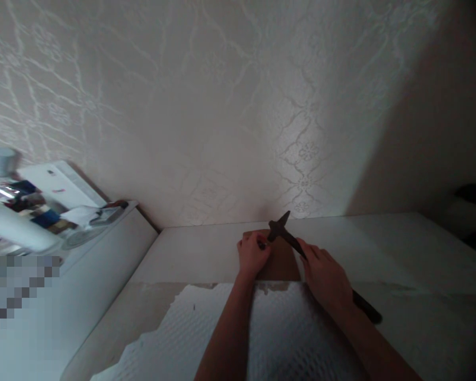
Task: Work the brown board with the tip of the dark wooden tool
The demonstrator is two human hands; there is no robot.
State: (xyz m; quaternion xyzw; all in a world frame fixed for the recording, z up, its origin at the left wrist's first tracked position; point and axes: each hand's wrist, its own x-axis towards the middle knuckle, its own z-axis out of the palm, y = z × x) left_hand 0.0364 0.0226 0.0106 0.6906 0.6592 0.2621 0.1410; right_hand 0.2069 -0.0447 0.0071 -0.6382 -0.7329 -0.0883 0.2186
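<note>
My right hand (327, 278) is wrapped round the dark handle of a hammer (289, 239), whose butt sticks out below the wrist. The hammer's head is close beside the fingertips of my left hand (254, 255). Those fingers are pinched together over a flat brown board (283, 263); whatever they hold is too small and dark to make out. The board lies on a white surface (206, 254) against the wall.
White textured cloth (202, 317) with a ragged edge spreads in front of the board. To the left, a white cabinet (115, 254) carries a white box (59, 185), a pale cylinder (19, 227) and assorted small items. Patterned wallpaper (222, 121) rises behind.
</note>
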